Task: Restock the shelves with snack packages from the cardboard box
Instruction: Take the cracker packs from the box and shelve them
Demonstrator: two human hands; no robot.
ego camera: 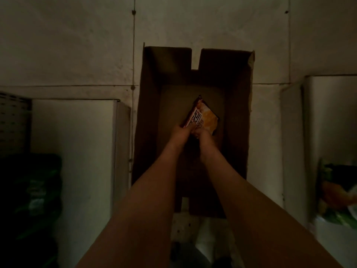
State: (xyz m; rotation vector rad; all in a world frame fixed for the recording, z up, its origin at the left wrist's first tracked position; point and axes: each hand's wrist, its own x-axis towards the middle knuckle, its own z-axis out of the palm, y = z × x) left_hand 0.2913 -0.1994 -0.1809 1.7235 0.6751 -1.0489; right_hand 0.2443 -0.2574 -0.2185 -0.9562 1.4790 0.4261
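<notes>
Dim light. Both arms reach down into open cardboard box [148,117] on tiled floor [77,45]. Left hand [183,130] and right hand [201,134] side by side, both gripping near edge of orange snack package [205,117], tilted above box bottom. Shelves [81,151] flank box; green packages [34,190] at left

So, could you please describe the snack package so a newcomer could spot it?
Find the cardboard box on the floor between white shelves. Inside, both hands hold the snack package. Orange with a white label, it is the only pack visible inside.
</notes>
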